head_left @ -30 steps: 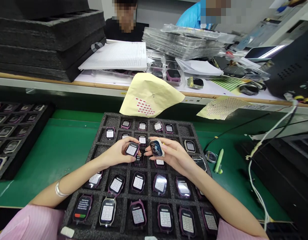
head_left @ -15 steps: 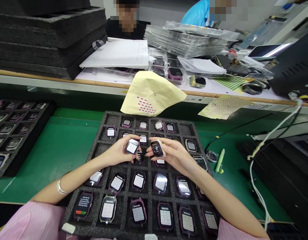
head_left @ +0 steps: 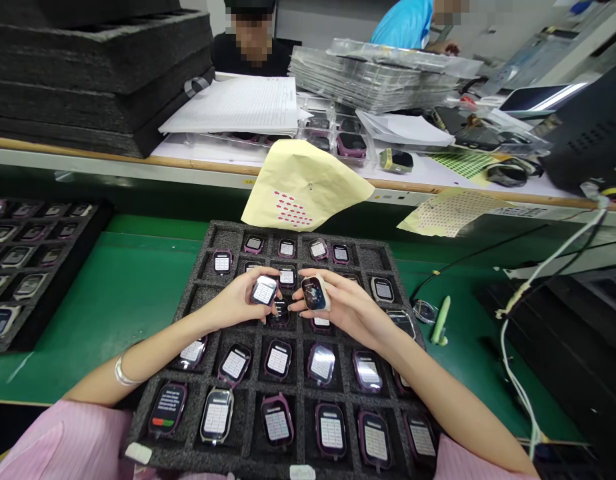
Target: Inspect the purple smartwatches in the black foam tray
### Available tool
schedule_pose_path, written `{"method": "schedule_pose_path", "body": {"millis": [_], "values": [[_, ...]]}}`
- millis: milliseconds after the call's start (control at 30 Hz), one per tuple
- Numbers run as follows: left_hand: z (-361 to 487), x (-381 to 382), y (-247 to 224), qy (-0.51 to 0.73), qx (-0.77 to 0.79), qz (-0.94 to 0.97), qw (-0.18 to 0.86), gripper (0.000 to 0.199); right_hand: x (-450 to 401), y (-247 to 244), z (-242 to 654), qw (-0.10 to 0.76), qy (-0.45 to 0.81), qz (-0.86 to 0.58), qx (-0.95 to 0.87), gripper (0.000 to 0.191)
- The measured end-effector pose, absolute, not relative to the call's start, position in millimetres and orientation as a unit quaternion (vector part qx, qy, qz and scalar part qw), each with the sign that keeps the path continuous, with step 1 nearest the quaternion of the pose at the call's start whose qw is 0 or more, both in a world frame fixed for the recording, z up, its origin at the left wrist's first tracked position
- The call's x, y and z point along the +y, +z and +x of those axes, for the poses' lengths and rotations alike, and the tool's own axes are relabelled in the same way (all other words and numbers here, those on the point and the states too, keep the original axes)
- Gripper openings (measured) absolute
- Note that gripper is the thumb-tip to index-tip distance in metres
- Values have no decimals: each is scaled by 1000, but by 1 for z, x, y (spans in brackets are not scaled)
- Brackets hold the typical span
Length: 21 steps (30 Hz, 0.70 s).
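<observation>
My left hand [head_left: 241,300] is closed around a smartwatch body [head_left: 265,290] whose lit screen shows a white grid. Facing it, my right hand [head_left: 351,303] grips a pale-framed smartwatch [head_left: 315,293] with a dark picture on its screen. The two watches are apart, both held above a black foam tray [head_left: 188,407]. Strapless watches, mostly purple-framed, sit in the tray's compartments, many with lit white grids. One at the lower left, a dark-screened watch [head_left: 168,408], shows text with a red and green bar. My hands hide some of the middle compartments.
A second foam tray of watches [head_left: 43,300] lies at left. Stacked black foam trays [head_left: 98,73], papers [head_left: 238,110] and clear plastic trays [head_left: 378,77] stand on the shelf. At right are a green pen-like object [head_left: 441,321] and white cables [head_left: 508,360]. Two people are beyond the shelf.
The watch in my right hand has turned slightly, and its screen faces me a little more. My left hand has barely moved. Behind the shelf, the person in blue has shifted to the right.
</observation>
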<state>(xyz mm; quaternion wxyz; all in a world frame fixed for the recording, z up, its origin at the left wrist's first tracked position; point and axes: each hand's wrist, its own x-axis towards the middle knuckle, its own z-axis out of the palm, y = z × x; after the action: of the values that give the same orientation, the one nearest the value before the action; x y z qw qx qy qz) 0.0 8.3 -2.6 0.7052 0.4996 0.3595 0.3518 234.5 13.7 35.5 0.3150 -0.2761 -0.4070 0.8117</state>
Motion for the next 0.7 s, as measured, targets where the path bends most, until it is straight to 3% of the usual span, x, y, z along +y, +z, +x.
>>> {"method": "schedule_pose_path", "body": {"millis": [200, 700], "values": [[-1, 9, -5, 348, 352, 508, 705, 60, 14, 32, 232, 305, 799, -287, -432, 62], [-2, 9, -4, 329, 360, 524, 698, 60, 18, 29, 233, 258, 785, -280, -489, 54]]}}
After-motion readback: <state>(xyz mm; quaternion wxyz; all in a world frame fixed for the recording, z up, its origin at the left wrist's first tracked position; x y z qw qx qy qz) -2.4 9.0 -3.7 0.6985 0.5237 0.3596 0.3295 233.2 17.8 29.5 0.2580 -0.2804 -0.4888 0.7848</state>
